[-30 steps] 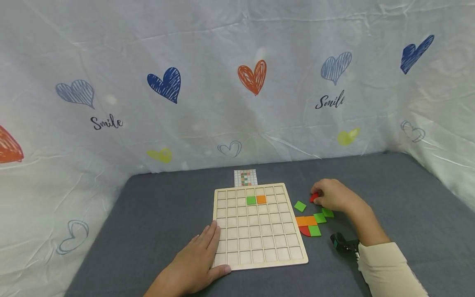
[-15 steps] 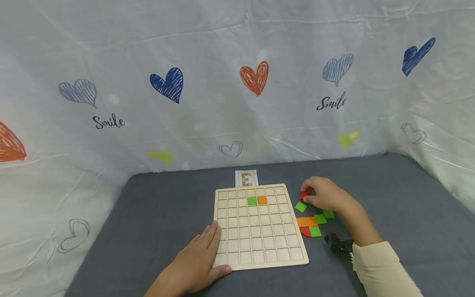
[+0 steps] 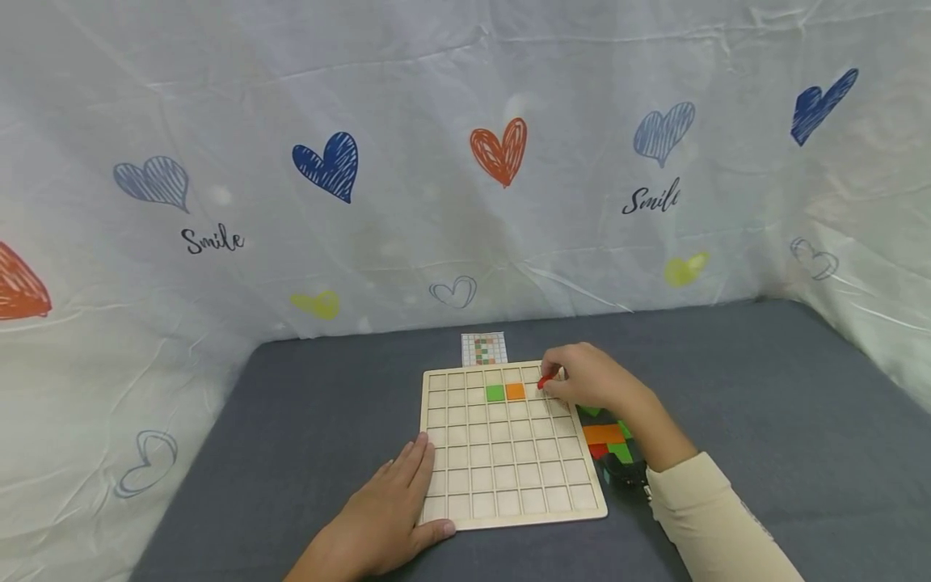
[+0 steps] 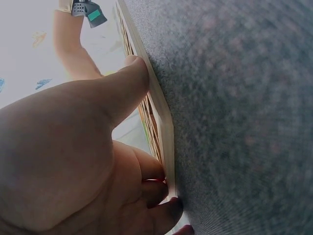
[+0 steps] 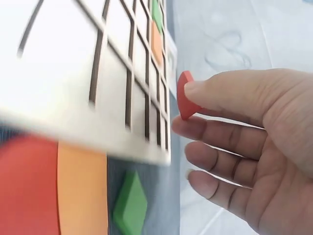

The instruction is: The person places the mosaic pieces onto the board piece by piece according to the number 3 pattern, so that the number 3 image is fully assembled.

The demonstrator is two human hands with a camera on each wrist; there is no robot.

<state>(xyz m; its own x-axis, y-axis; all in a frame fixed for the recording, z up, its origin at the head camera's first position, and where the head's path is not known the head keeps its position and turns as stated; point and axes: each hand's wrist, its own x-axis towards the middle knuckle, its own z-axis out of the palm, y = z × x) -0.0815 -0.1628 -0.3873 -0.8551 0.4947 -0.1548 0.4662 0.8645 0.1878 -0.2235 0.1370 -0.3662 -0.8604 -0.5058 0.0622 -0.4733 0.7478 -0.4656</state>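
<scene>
A wooden grid board (image 3: 502, 477) lies on the grey table, with a green tile (image 3: 495, 393) and an orange tile (image 3: 515, 391) side by side in its second row. My right hand (image 3: 582, 378) pinches a small red piece (image 3: 543, 381) between thumb and forefinger, just above the board, right of the orange tile. In the right wrist view the red piece (image 5: 184, 101) sits at my fingertips beside the board's edge (image 5: 122, 142). My left hand (image 3: 385, 509) rests flat on the board's near left corner, thumb along its edge (image 4: 164, 142).
Loose orange, green and red tiles (image 3: 605, 436) lie right of the board, partly hidden by my right forearm. A small printed pattern card (image 3: 483, 348) lies behind the board. White sheeting with hearts walls in the table on three sides.
My right hand lifted the red piece from the loose tiles and carried it left, over the board's upper right part. My left hand stayed put.
</scene>
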